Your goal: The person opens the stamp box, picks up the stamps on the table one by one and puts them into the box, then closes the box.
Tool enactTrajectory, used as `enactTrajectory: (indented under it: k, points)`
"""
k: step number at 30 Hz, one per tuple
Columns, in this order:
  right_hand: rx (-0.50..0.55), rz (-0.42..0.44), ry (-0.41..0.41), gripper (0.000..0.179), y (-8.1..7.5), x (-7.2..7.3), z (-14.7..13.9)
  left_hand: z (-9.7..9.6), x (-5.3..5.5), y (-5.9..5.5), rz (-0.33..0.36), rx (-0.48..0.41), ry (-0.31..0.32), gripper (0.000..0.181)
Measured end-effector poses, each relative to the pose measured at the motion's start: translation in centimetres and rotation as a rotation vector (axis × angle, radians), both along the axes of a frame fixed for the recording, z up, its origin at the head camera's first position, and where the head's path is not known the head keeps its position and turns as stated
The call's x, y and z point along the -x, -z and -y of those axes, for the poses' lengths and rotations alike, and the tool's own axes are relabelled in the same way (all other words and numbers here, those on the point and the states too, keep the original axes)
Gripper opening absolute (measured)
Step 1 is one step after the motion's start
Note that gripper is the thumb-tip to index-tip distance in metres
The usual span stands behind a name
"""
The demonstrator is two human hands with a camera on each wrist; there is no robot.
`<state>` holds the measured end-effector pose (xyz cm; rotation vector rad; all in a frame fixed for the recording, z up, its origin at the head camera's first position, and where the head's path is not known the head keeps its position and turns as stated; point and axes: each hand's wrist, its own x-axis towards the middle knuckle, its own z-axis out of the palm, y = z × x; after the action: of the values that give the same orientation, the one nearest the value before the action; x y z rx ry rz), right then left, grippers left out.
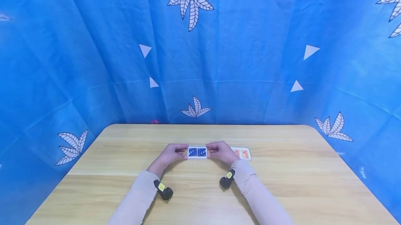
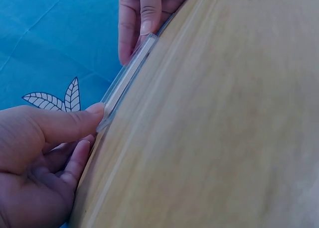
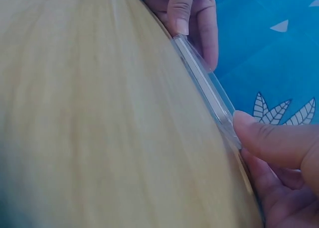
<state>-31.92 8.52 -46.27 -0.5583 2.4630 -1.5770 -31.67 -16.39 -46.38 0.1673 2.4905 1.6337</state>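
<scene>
A flat, clear plastic case [image 1: 197,152] with two dark blue patterned panels and a white border is held between both hands over the middle of the table. My left hand [image 1: 170,153] pinches its left end, thumb on the near side. At the opposite end, my right hand [image 1: 223,152] grips it in the same way. Seen edge-on in the left wrist view, the case [image 2: 128,81] has a white layer inside its transparent shell. Just right of my right hand lies a similar flat case [image 1: 245,153] with orange-red pictures, its left part hidden by the hand.
The wooden table [image 1: 200,200] has rounded far corners. Behind it and along both sides hangs a blue curtain [image 1: 250,61] with leaf and triangle prints. Each wrist wears a black camera on a strap.
</scene>
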Motion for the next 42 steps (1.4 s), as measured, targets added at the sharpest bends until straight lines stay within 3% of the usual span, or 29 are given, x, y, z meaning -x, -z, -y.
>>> enactTrajectory:
  k: [17, 28, 32, 38, 42]
  points:
    - [-0.029, -0.003, 0.029, 0.045, 0.0, 0.2, -0.8, -0.9, 0.2, 0.0, 0.005, 0.012, 0.004, 0.049]
    - [0.196, 0.122, 0.046, 0.050, 0.3, 0.2, -1.7, -0.9, 0.2, 0.0, 0.017, -0.071, -0.001, 0.050]
    - [0.196, 0.139, 0.051, 0.047, -1.0, -1.0, -1.8, -0.6, -0.2, -0.7, 0.040, -0.118, 0.018, 0.049]
    - [0.224, 0.167, 0.059, 0.044, -2.0, -0.7, -3.4, 0.7, 0.1, -0.6, 0.063, -0.201, 0.055, 0.045]
    - [0.185, 0.101, 0.096, 0.044, -4.0, -1.0, -6.5, 2.5, 0.0, -1.4, -0.014, -0.103, 0.049, 0.043]
